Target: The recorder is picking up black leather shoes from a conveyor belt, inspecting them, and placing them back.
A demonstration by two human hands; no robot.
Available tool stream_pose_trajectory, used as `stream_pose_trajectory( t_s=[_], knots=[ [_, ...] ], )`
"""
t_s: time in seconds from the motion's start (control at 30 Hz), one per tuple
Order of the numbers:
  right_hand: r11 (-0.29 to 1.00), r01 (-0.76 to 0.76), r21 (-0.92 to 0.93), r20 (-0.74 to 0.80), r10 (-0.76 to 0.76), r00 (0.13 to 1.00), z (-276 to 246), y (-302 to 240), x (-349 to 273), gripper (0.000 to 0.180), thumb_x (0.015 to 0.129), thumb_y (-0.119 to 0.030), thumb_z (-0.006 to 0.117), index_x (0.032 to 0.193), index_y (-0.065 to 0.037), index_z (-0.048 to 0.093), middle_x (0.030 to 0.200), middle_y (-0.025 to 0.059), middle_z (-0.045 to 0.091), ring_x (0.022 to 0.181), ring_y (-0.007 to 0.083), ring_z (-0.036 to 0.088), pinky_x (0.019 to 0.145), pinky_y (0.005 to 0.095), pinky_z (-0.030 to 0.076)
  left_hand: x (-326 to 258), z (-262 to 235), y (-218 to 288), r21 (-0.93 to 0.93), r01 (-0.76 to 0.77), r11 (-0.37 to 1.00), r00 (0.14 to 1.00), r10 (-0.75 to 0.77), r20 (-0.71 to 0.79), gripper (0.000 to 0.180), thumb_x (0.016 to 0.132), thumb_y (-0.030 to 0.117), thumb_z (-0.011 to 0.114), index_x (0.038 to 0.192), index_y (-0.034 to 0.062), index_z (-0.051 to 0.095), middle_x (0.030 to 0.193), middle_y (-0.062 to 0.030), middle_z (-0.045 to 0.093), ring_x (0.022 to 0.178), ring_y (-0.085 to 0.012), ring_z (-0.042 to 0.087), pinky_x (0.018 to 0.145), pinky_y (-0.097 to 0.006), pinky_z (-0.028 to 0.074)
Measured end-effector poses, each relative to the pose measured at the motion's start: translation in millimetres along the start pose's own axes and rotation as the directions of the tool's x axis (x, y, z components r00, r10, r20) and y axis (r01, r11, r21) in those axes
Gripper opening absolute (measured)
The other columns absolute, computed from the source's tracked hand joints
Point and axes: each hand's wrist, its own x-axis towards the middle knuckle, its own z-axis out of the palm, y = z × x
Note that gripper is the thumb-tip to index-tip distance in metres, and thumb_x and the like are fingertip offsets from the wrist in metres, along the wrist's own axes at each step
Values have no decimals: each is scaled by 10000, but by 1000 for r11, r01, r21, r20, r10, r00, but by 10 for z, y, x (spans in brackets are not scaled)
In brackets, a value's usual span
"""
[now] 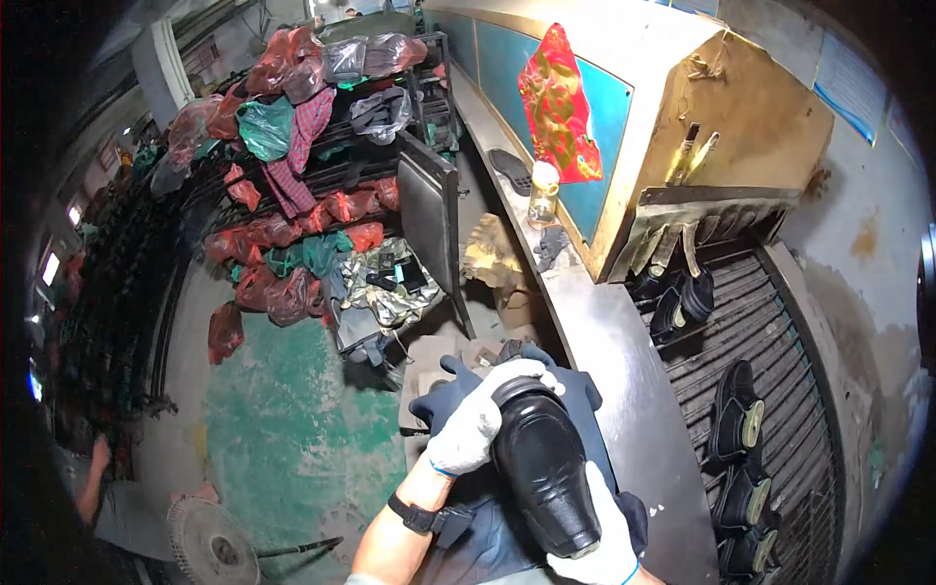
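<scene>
A black leather shoe [542,456] is held up between my two hands, which wear white gloves. My left hand [478,419] wraps round its far end, fingers bent over the rim there. At the near end, my right hand [606,534] grips the shoe from the right side and underneath. The shoe's underside faces away and is hidden. Below my left hand lies a dark blue lobed thing [444,395] whose kind I cannot make out. To the right, several black shoes [738,414] stand on a roller conveyor [780,361], and more hang at the tunnel mouth [721,195].
A metal ledge [624,380] runs along my right, bearing a black sole [511,172] and a jar [543,195]. Two brushes [687,156] stick up on the machine. Ahead left are a chair [429,214] and a rack of bags [292,127]. A fan [216,546] and another person's arm [96,478] appear at lower left.
</scene>
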Motion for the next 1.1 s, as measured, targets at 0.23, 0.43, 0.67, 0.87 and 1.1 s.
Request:
stream_pose_trajectory(
  t_s=[0.23, 0.43, 0.67, 0.87, 1.1],
  knots=[
    [987, -127, 93, 87, 119, 989, 3, 37, 58, 1082, 781, -63, 866, 1754, -17, 396, 1604, 286, 605, 1473, 451, 607, 1241, 469, 481, -26, 3, 47, 22, 48, 999, 999, -49, 22, 1048, 1032, 817, 606, 1671, -1, 465, 1580, -168, 628, 1497, -287, 579, 1312, -454, 413],
    [999, -24, 37, 48, 22, 999, 99, 160, 179, 1074, 786, -111, 886, 1742, -6, 408, 1615, 293, 593, 1488, 463, 591, 1266, 487, 461, -74, 33, -4, -36, 83, 996, 989, -87, -123, 1189, 906, 885, 699, 1625, -41, 505, 1529, -223, 683, 1419, -310, 664, 1253, -502, 499],
    [977, 208, -55, 58, -205, 977, 309, 502, 419, 1230, 767, -235, 953, 1771, 14, 286, 1733, 328, 423, 1614, 508, 417, 1334, 547, 367, 83, 79, 881, 248, 174, 953, 982, -187, 29, 985, 880, 422, 991, 1662, 30, 539, 1563, -127, 687, 1445, -223, 635, 1275, -431, 477],
    [844, 177, 507, 155, -291, 944, 390, 765, 989, 1247, 823, -259, 934, 1801, -3, 204, 1725, 286, 433, 1598, 446, 444, 1357, 531, 346, -325, 435, 1022, 703, -447, 553, 889, 187, 419, 589, 1077, 266, 762, 1607, 57, 612, 1623, -176, 654, 1485, -286, 653, 1273, -445, 496],
    [275, -352, 895, 382, -62, 922, 123, 815, 1336, 928, 966, -164, 818, 1757, 4, 363, 1560, 231, 652, 1392, 303, 660, 1207, 448, 508, -1337, 868, -22, 796, -596, 108, 681, -456, 572, 431, 1180, 277, 446, 1545, 109, 600, 1679, -112, 574, 1580, -301, 498, 1333, -504, 398]
  ],
)
